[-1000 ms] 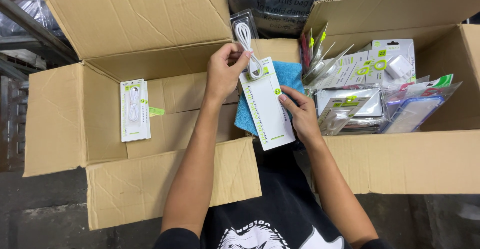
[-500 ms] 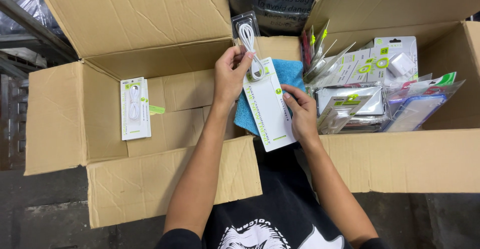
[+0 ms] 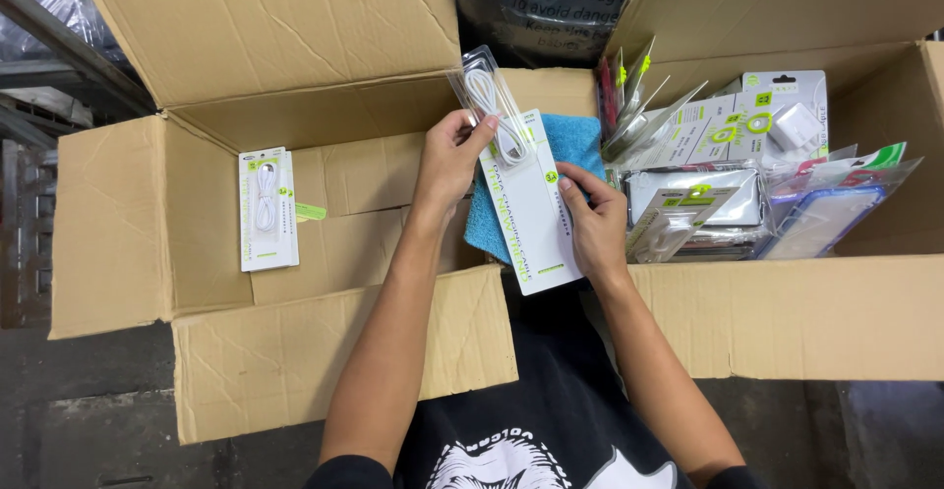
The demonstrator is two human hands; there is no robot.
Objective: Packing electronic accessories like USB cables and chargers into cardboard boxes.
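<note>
My left hand and my right hand both grip a long white cable package. A clear plastic tray holding a coiled white cable sticks out of its top end, pinched by my left fingers. A blue cloth lies under the package, draped between the two boxes. An identical white cable package rests flat inside the open cardboard box on the left.
A second open cardboard box on the right is filled with several packaged accessories: chargers, cables and phone cases. A dark plastic bag lies behind the boxes. A metal rack stands at the left.
The package has tilted slightly and the clear tray with the cable has slid a little farther out of its top. Both hands stay on it.
</note>
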